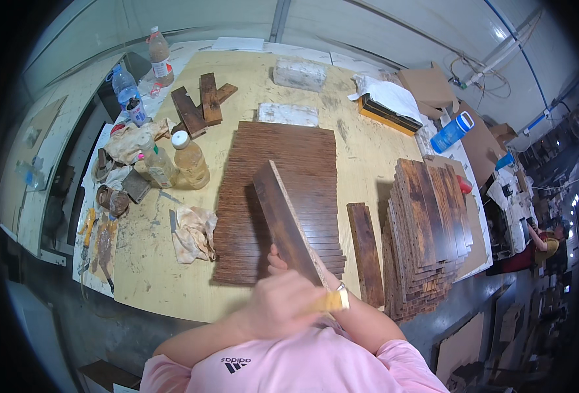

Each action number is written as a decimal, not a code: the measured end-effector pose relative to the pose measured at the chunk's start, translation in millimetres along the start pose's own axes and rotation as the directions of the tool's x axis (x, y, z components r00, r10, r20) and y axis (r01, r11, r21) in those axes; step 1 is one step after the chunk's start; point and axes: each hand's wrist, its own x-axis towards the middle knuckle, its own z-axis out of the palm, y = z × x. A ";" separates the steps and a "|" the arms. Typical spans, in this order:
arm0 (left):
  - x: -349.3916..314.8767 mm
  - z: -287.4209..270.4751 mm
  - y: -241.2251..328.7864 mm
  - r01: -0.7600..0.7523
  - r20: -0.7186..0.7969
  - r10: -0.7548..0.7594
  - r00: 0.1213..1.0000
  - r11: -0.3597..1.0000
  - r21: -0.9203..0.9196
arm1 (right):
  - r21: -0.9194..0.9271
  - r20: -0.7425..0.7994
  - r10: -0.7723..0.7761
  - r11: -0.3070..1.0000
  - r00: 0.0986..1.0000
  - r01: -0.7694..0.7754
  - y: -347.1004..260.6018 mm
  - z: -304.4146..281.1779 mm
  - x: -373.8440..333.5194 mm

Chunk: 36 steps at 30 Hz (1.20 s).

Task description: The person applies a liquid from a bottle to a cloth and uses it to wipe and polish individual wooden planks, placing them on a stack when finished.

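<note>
My right hand [277,261] grips a dark brown wooden plank [278,213], which stands tilted up with one narrow edge toward me. Most of that hand is hidden behind the plank; a few fingers show around its side. Across the plank's near end comes my left hand [279,302], blurred and closed around a short yellow tool [329,302] with a pale end, whose kind I cannot make out. Beneath and beyond the held plank lies a wide row of brown planks [289,147] packed side by side on the pale tabletop [152,275].
Right of the row lie a single plank [366,252] and a tall plank stack [427,216]. On the left are a crumpled cloth [195,232], two bottles of liquid, one white-capped [191,164], and rags [132,141]. Loose planks [209,98] and wrapped white blocks [299,74] sit farther back.
</note>
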 end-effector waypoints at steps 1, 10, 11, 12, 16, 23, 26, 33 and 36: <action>3.4 -1.9 -3.1 -0.016 -0.014 0.017 1.000 0.999 0.042 | -0.094 -0.169 -0.060 0.995 0.984 0.044 0.5 9.0 -8.7; 14.7 -66.0 -97.8 0.454 -0.397 -0.351 0.848 0.868 0.203 | -0.043 0.101 0.342 0.940 0.934 -0.340 9.7 -7.2 -19.5; 12.2 -74.9 -105.1 0.542 -0.438 -0.438 0.785 0.828 0.142 | -0.058 0.079 0.367 0.930 0.927 -0.363 11.4 -11.5 -19.4; 5.4 -83.1 -116.7 0.581 -0.473 -0.470 0.745 0.806 0.115 | -0.024 0.097 0.384 0.923 0.918 -0.383 12.1 -12.6 -20.7; -56.0 -114.1 -158.6 0.625 -0.622 -0.475 0.623 0.780 0.031 | 0.081 0.195 0.423 0.892 0.885 -0.444 18.5 -37.0 -21.0; -208.2 -235.5 -167.1 0.954 -0.913 -0.320 0.254 0.241 0.180 | 0.205 0.357 0.237 0.924 0.904 -0.323 5.5 -57.9 -21.5; -265.6 -265.4 -162.8 0.969 -0.937 -0.252 0.242 0.004 0.249 | 0.189 0.369 0.213 0.936 0.905 -0.298 3.6 -55.5 -17.1; -263.7 -242.6 -170.4 0.859 -0.858 -0.234 0.457 -0.136 0.494 | 0.142 0.326 0.203 0.955 0.923 -0.261 2.1 -19.9 -5.4; -193.2 -189.6 -158.6 0.894 -0.771 -0.474 0.426 0.353 0.276 | 0.230 0.395 0.197 0.925 0.897 -0.304 4.4 -22.9 2.8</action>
